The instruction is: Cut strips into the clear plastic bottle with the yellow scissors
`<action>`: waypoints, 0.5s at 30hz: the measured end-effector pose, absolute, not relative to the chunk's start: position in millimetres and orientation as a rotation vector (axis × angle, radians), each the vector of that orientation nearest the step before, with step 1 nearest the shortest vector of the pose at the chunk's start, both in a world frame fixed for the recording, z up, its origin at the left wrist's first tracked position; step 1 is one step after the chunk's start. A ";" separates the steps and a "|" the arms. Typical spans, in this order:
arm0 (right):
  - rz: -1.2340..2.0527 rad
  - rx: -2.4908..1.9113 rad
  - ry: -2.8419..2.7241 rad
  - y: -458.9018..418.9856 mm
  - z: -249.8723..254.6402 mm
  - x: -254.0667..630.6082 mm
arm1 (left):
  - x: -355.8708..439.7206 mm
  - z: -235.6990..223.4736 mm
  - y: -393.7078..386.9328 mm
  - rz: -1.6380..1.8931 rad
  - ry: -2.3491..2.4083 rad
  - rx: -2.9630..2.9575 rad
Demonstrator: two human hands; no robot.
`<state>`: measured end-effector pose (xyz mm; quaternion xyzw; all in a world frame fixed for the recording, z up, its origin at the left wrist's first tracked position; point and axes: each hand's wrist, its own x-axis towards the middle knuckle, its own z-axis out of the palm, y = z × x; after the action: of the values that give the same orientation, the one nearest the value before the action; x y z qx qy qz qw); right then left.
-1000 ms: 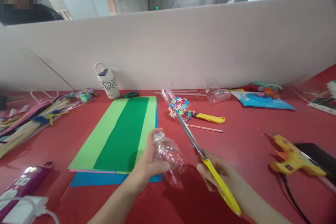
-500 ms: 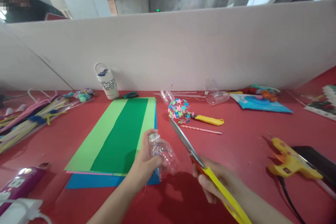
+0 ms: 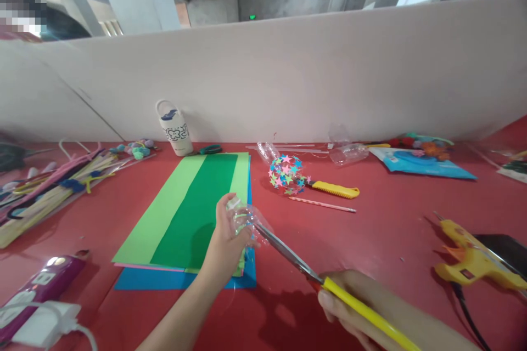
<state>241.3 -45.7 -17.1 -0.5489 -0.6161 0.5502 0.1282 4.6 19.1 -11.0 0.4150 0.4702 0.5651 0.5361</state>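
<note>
My left hand [image 3: 224, 247] is closed around a clear plastic bottle piece [image 3: 255, 216] with a white cap at its neck. In my right hand [image 3: 349, 296] is a pair of scissors [image 3: 296, 260] with yellow handles, blades pointing up and left. The blade tips overlap the plastic's open side; whether they touch its edge I cannot tell. Beneath my left hand lie sheets of green paper [image 3: 193, 208] over a blue sheet [image 3: 144, 279]. Beyond the hands sits a ball covered in coloured stars [image 3: 286, 173], next to a yellow utility knife [image 3: 335, 189] and a pink pencil [image 3: 321, 204].
A yellow glue gun [image 3: 469, 255] with a cord lies at right. A white tumbler [image 3: 177, 131] stands by the partition [image 3: 288, 77]. Pipe cleaners [image 3: 49, 194] and a purple device [image 3: 41, 290] are at left, a blue packet [image 3: 428, 164] and clear plastic pieces [image 3: 349, 154] at the back.
The scissors have come down and left, bringing their tips to the bottle piece. My left hand has turned the plastic so its cap tilts left. The view has shifted slightly.
</note>
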 end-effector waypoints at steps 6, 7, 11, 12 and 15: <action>1.607 -1.728 -1.857 -41.7 -11.7 238.1 | 4.5 -0.4 14.8 1.351 1.132 0.972; 1.613 -1.753 -1.854 -40.6 -11.9 236.7 | 4.0 0.6 14.2 1.353 1.127 0.944; 1.685 -1.686 -1.829 -39.9 -16.7 234.8 | 1.9 0.6 13.5 1.346 1.033 0.861; 1.699 -1.669 -1.806 -40.2 -18.6 234.7 | 1.7 -0.3 13.9 1.349 1.017 0.861; 1.752 -1.649 -1.714 -40.7 -24.3 232.7 | 2.1 -3.8 15.8 1.365 1.024 0.887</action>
<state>232.7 -40.7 -24.3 -0.5558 -0.5778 0.5903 0.0937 2.1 15.8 -3.8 0.3781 0.4367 0.5821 0.5723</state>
